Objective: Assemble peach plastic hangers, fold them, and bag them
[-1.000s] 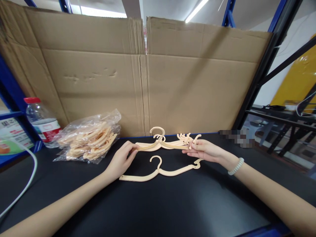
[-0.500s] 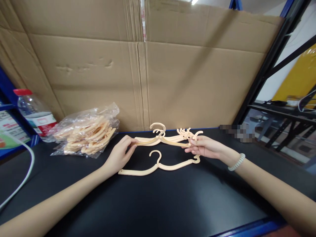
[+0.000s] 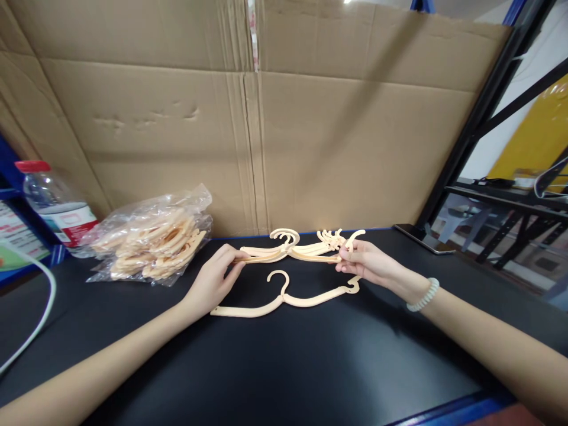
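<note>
Between both hands is a cream-coloured clothes hanger, its hook pointing away from me. My left hand pinches its left end, and my right hand grips its right end beside the small end hook. Just behind and partly under it lie several more hangers, their hooks and right ends fanned out near my right fingers. Closer to me a single hanger lies flat on the black tabletop, with its left end near my left wrist.
At the left, a clear plastic bag is filled with more hangers. Behind it stands a red-capped bottle. A white cable curves at the left edge. Cardboard walls the back; a phone lies at the back right.
The held hanger has come down slightly, its hook now close to the hooks of the hangers behind. Both hands keep their hold. The view has shifted a little.
</note>
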`<action>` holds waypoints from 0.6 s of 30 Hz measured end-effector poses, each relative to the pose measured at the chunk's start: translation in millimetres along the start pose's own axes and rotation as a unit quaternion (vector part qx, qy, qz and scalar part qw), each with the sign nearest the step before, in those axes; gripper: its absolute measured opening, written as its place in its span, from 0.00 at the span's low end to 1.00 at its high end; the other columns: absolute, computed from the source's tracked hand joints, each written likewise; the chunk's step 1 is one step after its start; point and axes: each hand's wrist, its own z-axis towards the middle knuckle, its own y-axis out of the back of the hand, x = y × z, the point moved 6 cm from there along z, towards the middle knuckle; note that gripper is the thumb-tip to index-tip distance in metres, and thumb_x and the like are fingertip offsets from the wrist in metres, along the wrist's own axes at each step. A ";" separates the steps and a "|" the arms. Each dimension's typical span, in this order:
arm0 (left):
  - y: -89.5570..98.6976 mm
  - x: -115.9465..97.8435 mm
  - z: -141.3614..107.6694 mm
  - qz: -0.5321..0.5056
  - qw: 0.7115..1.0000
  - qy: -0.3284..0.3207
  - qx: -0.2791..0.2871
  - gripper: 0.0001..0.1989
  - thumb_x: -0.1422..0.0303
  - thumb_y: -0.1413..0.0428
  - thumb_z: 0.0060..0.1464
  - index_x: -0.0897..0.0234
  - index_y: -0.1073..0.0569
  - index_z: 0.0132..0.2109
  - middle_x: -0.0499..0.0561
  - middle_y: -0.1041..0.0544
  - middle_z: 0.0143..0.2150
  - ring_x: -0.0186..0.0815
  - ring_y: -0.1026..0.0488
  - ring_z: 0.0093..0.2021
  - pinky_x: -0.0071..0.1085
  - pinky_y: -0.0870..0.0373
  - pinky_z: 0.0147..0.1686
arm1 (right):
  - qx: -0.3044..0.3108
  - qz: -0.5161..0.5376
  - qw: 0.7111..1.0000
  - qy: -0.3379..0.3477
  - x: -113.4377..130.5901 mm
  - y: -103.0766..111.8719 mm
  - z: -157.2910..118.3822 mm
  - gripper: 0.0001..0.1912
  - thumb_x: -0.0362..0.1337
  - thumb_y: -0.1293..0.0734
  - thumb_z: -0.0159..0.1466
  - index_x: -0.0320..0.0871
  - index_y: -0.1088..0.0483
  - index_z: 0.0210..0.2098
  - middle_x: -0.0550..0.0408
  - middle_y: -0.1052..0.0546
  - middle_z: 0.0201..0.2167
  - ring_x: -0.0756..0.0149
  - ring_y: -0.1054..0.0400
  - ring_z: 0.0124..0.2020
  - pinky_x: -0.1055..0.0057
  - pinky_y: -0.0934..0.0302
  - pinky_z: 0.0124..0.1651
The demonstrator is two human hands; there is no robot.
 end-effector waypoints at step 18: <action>1.4 -13.9 3.6 -0.013 0.996 0.046 0.073 0.10 0.65 0.51 0.62 0.64 0.29 0.46 0.46 0.27 0.30 0.31 0.33 0.26 0.26 0.36 0.27 | -0.054 -0.011 0.992 0.111 6.7 4.2 1.1 0.17 0.43 0.24 0.53 0.43 0.32 0.34 0.55 0.22 0.27 0.68 0.27 0.25 0.71 0.31 0.30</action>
